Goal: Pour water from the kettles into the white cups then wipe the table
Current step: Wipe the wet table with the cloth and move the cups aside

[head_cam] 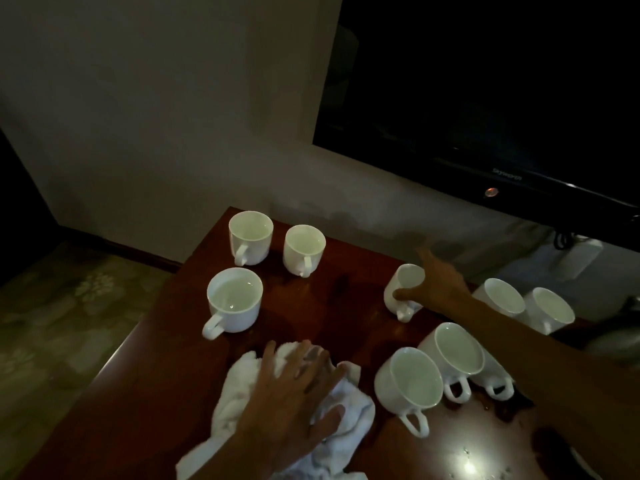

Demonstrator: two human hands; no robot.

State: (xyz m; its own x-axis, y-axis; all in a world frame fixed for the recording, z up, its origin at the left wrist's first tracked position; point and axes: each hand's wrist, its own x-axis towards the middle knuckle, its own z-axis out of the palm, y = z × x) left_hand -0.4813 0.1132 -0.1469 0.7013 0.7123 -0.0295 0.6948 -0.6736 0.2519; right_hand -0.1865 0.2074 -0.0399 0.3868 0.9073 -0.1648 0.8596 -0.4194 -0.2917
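Left hand [294,386] flat, fingers spread, pressing the cloth [346,410] near-centre on the table [156,393], right hand [440,285] grip wrapped round the mid-right cup [403,282]: risk is slopping it when moved, or cloth clipping the near-right cups [412,379].

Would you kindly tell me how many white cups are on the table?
9 white cups. Three stand at the left; the right hand grips one; two sit at the far right; three at the front right, one mostly hidden. More may be hidden.
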